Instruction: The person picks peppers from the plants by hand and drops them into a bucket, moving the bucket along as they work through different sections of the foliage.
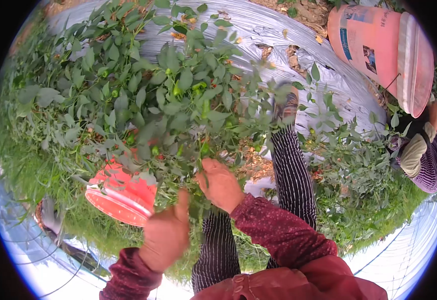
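Leafy green pepper plants [178, 75] with several small green peppers fill the middle of the head view. My right hand [221, 185] is at the lower stems, fingers bent together against the leaves below a green pepper [205, 149]; what lies between the fingers is hidden. My left hand [167, 232] is lower and to the left, blurred by motion, with one finger or thumb pointing up and the others curled in. Just left of it, a red bucket [123, 192] leans among the plants.
Silvery plastic sheeting [248, 30] covers the raised bed. A large pink bucket [373, 47] lies tilted at the upper right, beside another person's hand [435, 115] and striped sleeve. My striped trouser legs [294, 175] stand between the plants. Grass [28, 170] grows at the left.
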